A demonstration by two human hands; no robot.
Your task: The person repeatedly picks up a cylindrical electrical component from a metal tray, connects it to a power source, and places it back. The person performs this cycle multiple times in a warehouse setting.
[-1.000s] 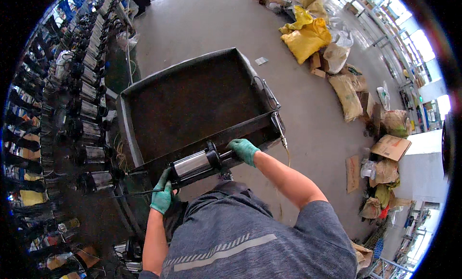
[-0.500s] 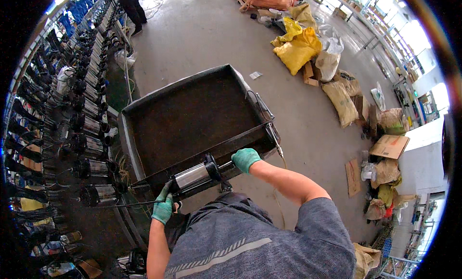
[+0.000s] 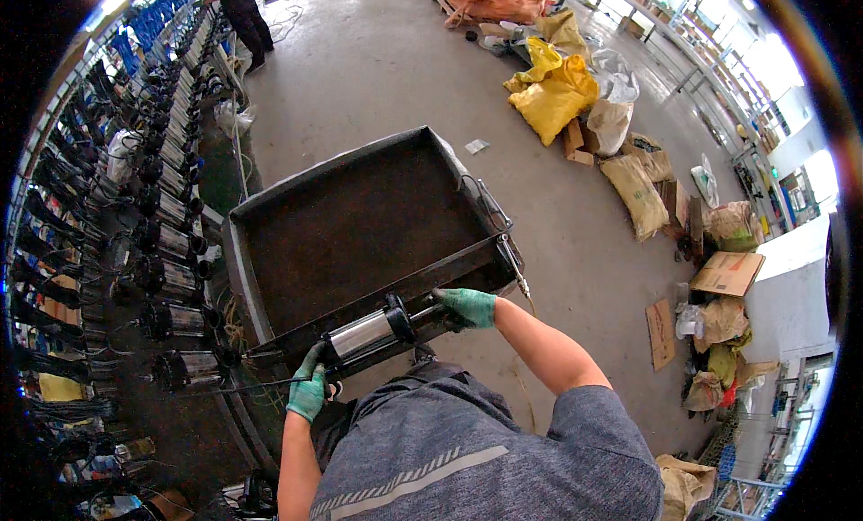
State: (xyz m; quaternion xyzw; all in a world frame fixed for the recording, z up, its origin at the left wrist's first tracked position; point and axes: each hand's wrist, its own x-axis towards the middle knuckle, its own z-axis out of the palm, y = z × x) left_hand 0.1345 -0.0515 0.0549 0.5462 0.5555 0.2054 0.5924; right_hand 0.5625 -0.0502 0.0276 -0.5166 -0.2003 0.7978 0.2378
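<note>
A silver cylindrical motor (image 3: 362, 337) with black end pieces lies across the near edge of a dark metal tray (image 3: 270, 314), tilted up slightly to the right. My left hand (image 3: 307, 388), in a green glove with dark-stained fingers, grips the black left end, where a dark cable leads off leftward. From the right end a thin metal shaft (image 3: 421, 315) sticks out. Around its tip are the fingers of my gloved right hand (image 3: 469, 307), bent, the grip partly hidden by the hand itself.
Rows of similar motors (image 3: 175, 274) with cables fill a rack on the left. An air-gun-like tool (image 3: 511, 256) with a hose hangs on the tray's right side. Yellow sacks (image 3: 553, 98) and cardboard (image 3: 661, 334) lie on the right. A person (image 3: 241, 17) stands far left.
My right hand has turned over at the shaft, from a fist with its back up to bent fingers showing their dark side. My left hand keeps its hold on the motor.
</note>
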